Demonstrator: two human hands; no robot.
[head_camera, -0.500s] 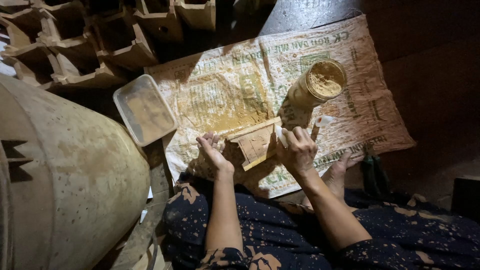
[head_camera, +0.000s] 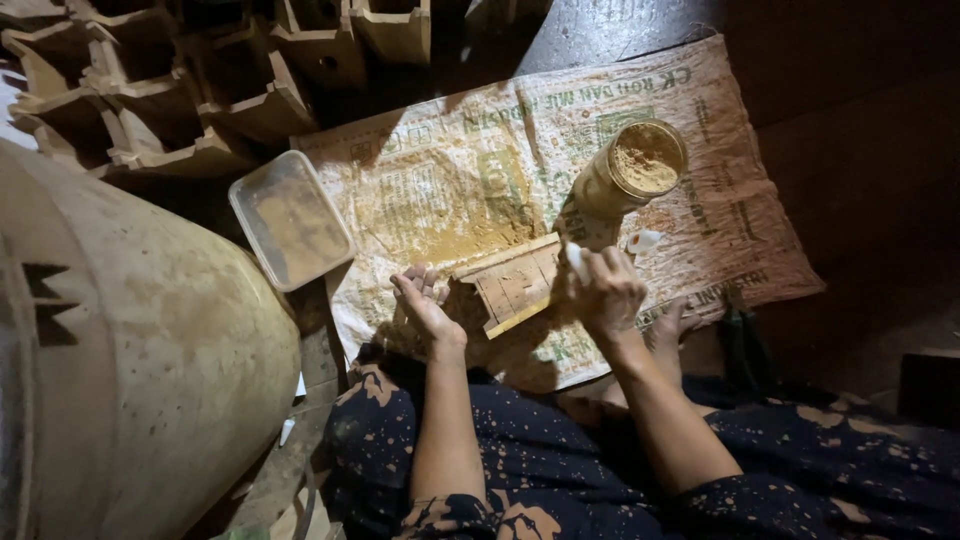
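Hands flank a wooden mould (head_camera: 515, 285) at frame centre on the printed sack (head_camera: 450, 200), its long axis slanting up-right: left hand (head_camera: 425, 305) open-fingered at its lower-left end, right hand (head_camera: 605, 290) nearer, curled round a small white piece (head_camera: 577, 262).

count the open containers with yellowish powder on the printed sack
2: a round jar of tan powder at the sack's far right, and a clear rectangular plastic tray overlapping its left edge. None looks hidden.

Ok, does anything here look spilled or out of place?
Yes: tan powder lies spread loose over the printed sack beside the wooden mould, outside the open jar of the same powder. Nothing looks broken.
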